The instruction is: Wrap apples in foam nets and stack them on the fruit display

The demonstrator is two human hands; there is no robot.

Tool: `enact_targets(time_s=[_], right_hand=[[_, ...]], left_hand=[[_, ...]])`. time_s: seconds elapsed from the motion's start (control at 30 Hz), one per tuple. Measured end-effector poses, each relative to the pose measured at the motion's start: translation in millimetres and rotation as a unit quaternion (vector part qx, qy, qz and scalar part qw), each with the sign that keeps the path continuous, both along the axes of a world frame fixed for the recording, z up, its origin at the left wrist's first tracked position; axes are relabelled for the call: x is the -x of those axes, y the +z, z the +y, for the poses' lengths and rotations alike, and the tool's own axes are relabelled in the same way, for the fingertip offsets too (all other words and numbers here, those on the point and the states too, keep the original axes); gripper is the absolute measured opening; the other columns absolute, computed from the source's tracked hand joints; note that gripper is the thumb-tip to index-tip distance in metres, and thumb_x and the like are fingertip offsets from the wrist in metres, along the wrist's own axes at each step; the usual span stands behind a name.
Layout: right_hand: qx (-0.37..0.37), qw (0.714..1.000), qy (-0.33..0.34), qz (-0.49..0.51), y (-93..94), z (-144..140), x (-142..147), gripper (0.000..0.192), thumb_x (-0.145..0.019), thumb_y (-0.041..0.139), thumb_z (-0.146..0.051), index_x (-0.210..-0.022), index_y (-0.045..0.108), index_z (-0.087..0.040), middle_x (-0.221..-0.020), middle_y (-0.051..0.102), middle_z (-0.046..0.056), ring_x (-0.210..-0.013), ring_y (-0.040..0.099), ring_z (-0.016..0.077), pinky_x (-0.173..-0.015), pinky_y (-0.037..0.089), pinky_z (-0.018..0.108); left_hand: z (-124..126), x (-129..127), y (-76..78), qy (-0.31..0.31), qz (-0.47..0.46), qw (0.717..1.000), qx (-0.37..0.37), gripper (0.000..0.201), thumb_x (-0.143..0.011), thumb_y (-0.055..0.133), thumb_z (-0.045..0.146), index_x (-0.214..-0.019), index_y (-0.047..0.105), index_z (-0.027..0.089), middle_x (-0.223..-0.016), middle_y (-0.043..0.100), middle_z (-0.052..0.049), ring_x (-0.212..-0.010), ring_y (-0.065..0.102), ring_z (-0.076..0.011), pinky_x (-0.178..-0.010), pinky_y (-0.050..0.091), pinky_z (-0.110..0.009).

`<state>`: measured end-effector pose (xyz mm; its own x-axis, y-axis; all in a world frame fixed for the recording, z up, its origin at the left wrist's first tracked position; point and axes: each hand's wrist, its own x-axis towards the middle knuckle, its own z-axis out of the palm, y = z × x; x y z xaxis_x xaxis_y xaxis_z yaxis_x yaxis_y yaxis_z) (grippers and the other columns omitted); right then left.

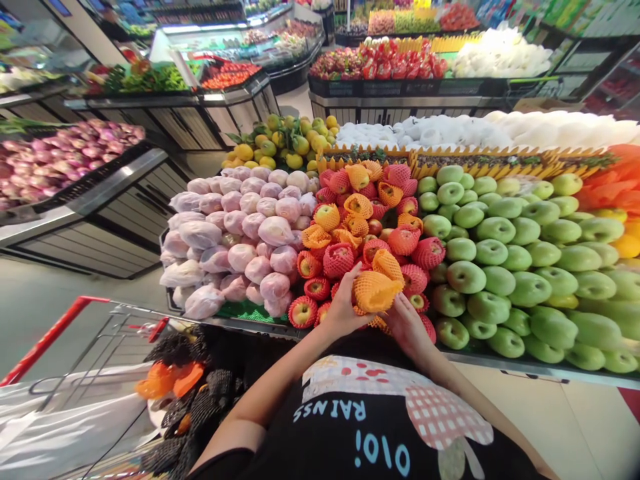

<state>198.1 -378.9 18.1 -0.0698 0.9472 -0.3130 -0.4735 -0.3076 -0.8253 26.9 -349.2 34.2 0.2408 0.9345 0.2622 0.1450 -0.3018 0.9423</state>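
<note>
Spreading across the view: a long tiered fruit display stand with a dark front edge (525, 365), running from lower left to far right, its lip just in front of the person's body.
Floor room: pale grey shop floor (30, 300) lies open on the left, between the stand and a side counter of purple onions (60, 160); a narrower strip shows at lower right under the stand's edge.
Green block: a broad heap of smooth green apples (515, 267) fills the right half, reaching down to the front lip.
Pink block: a mound of pale fruit wrapped in white-pink foam and film (240, 240) takes the left end, its lowest pieces hanging at the stand's corner.
Middle block: red apples in orange and pink foam net sleeves (360, 220) sit packed between those two heaps, touching both.
Trolley: a wire shopping cart with a red handle bar (55, 333) stands at lower left, beside the stand's corner, holding white plastic bags and black and orange netting.
Held thing: a loose orange foam net sleeve (376, 291) is at the front of the middle block, over the red apples, between both hands.
Left hand (344, 308): fingers curled round the sleeve's left side, gripping it.
Right hand (407, 325): fingers partly closed, pinching the sleeve's lower right edge.
</note>
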Motion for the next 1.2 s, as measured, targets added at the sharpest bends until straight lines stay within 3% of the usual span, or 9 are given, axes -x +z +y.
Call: enact_targets(time_s=[0.17, 0.27, 0.43, 0.63, 0.73, 0.8, 0.87, 0.97, 1.2], right_hand=[[-0.026, 1.0, 0.006, -0.014, -3.6, -0.3, 0.2, 0.036, -0.078, 0.077, -0.056, -0.091, 0.06, -0.028, -0.101, 0.072, 0.002, -0.095, 0.071, 0.0211, -0.089, 0.059, 0.039], [-0.04, 0.999, 0.014, -0.03, -5.8, 1.6, -0.5, 0.037, -0.079, 0.076, -0.058, -0.087, 0.056, -0.027, -0.094, 0.071, 0.001, -0.09, 0.07, 0.021, -0.086, 0.059, 0.04], [-0.005, 0.999, 0.04, 0.012, -4.1, 3.5, -0.1, 0.039, -0.074, 0.079, -0.056, -0.091, 0.06, -0.026, -0.096, 0.073, 0.003, -0.089, 0.07, 0.0229, -0.083, 0.06, 0.04], [0.011, 0.997, 0.073, 0.034, -2.2, -0.5, 0.0, 0.038, -0.086, 0.062, -0.059, -0.106, 0.063, -0.026, -0.106, 0.073, 0.006, -0.092, 0.071, 0.0251, -0.079, 0.061, 0.043], [0.001, 0.999, 0.045, 0.013, -6.5, -1.4, 0.1, 0.035, -0.087, 0.062, -0.06, -0.102, 0.06, -0.029, -0.107, 0.072, 0.004, -0.091, 0.07, 0.0245, -0.078, 0.061, 0.043], [0.004, 1.0, 0.018, 0.01, -8.1, -0.6, 0.1, 0.033, -0.086, 0.065, -0.06, -0.096, 0.057, -0.03, -0.105, 0.071, 0.002, -0.089, 0.07, 0.0239, -0.075, 0.061, 0.042], [0.012, 1.0, -0.002, 0.021, -6.7, 0.4, 0.4, 0.033, -0.084, 0.068, -0.059, -0.09, 0.054, -0.03, -0.097, 0.07, 0.0, -0.082, 0.068, 0.0219, -0.071, 0.06, 0.039], [0.021, 0.999, 0.0, 0.03, -1.1, 1.0, 1.4, 0.035, -0.08, 0.074, -0.055, -0.085, 0.051, -0.029, -0.085, 0.066, -0.003, -0.073, 0.065, 0.0181, -0.064, 0.057, 0.033], [0.045, 0.999, -0.001, 0.03, 2.7, -0.2, 4.4, 0.039, -0.075, 0.08, -0.049, -0.077, 0.049, -0.025, -0.078, 0.063, -0.003, -0.071, 0.064, 0.0173, -0.062, 0.055, 0.029]], left_hand=[[-2.5, 1.0, 0.9, -0.041, -0.068, 0.995, 0.068, 0.077, -0.067, 0.088, 0.024, -0.133, 0.046, 0.023, -0.134, 0.053, -0.012, -0.127, 0.054, -0.0305, -0.112, 0.043, -0.047], [-6.1, -0.2, -2.8, -0.028, -0.133, 0.981, 0.135, 0.082, -0.063, 0.091, 0.028, -0.13, 0.043, 0.024, -0.134, 0.053, -0.01, -0.124, 0.056, -0.0279, -0.109, 0.046, -0.044], [-10.0, -0.9, -7.1, -0.033, -0.183, 0.973, 0.134, 0.084, -0.058, 0.093, 0.029, -0.126, 0.045, 0.025, -0.133, 0.052, -0.009, -0.128, 0.053, -0.0291, -0.113, 0.042, -0.044], [-14.6, 0.2, 1.6, -0.121, -0.162, 0.965, 0.165, 0.084, -0.067, 0.089, 0.027, -0.135, 0.04, 0.027, -0.134, 0.054, -0.011, -0.125, 0.057, -0.0284, -0.109, 0.046, -0.045], [-11.2, 6.9, 5.0, -0.163, -0.152, 0.957, 0.188, 0.089, -0.069, 0.087, 0.029, -0.144, 0.04, 0.027, -0.141, 0.05, -0.012, -0.132, 0.053, -0.0305, -0.112, 0.043, -0.045], [-6.7, 12.7, 3.0, -0.19, -0.202, 0.935, 0.222, 0.085, -0.069, 0.086, 0.037, -0.144, 0.047, 0.026, -0.143, 0.052, -0.012, -0.134, 0.051, -0.0329, -0.113, 0.041, -0.046], [-2.0, 17.5, -1.8, -0.168, -0.259, 0.919, 0.244, 0.071, -0.072, 0.082, 0.047, -0.135, 0.058, 0.024, -0.138, 0.057, -0.012, -0.132, 0.052, -0.0341, -0.112, 0.041, -0.047], [2.2, 20.4, -10.1, -0.082, -0.254, 0.927, 0.264, 0.046, -0.079, 0.078, 0.046, -0.116, 0.069, 0.021, -0.123, 0.064, -0.009, -0.121, 0.057, -0.0284, -0.107, 0.044, -0.04], [-3.1, 19.6, -25.4, -0.031, -0.24, 0.912, 0.33, 0.032, -0.082, 0.078, 0.045, -0.097, 0.065, 0.02, -0.111, 0.064, -0.005, -0.106, 0.06, -0.0197, -0.098, 0.046, -0.032]])
